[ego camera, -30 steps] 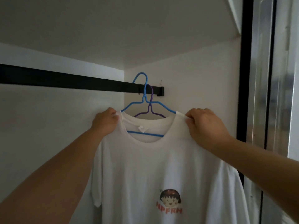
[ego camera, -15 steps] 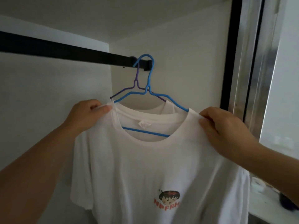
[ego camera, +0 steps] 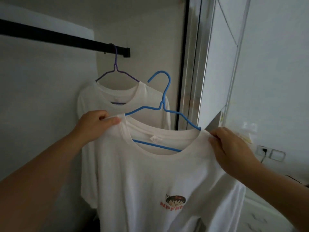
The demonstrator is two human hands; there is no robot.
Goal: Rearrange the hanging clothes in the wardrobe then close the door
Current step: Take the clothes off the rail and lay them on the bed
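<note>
White wardrobe walls sit behind a black rail (ego camera: pixel 66 39) that carries a purple hanger (ego camera: pixel 115 71) with a plain white tee (ego camera: pixel 103 99). Off the rail, in front, a blue hanger (ego camera: pixel 163 97) carries a white shirt (ego camera: pixel 158 173) printed with a cartoon face over red letters reading "NPFRH", partly cut by a fold. The left hand (ego camera: pixel 95 124) pinches one shoulder of it, the right hand (ego camera: pixel 232 148) the other, both closed on cloth. The mirrored door (ego camera: pixel 222 64) stands at right.
</note>
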